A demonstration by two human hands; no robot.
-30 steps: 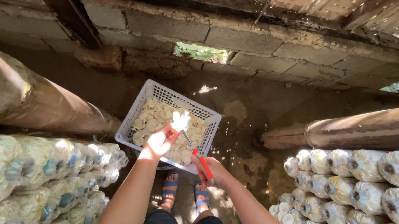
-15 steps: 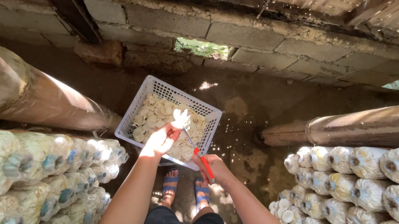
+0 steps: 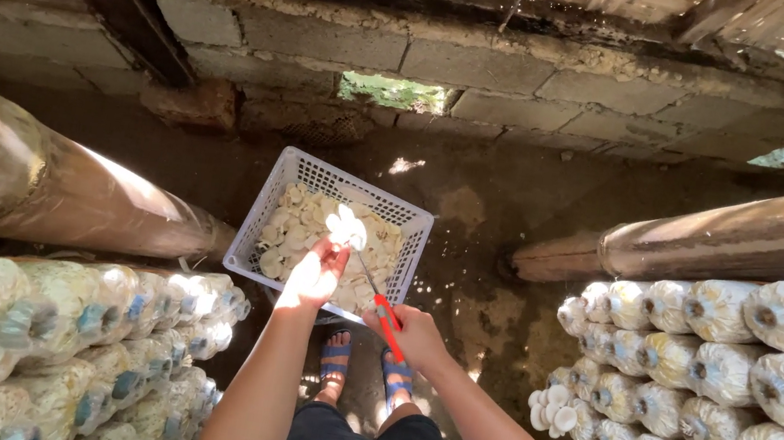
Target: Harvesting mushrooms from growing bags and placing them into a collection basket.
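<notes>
Two hands work over the basket [image 3: 254, 232] in the head view. Your left hand [image 3: 312, 275] pinches a white mushroom [image 3: 346, 229] above the basket's near half. Your right hand [image 3: 417, 337] is closed around red-handled scissors [image 3: 379, 304], blades just under the mushroom, beside the near rim. Stacked bags [image 3: 722, 395] and two poles flank a narrow dirt aisle; the block wall [image 3: 355, 44] closes it beyond the basket.
</notes>
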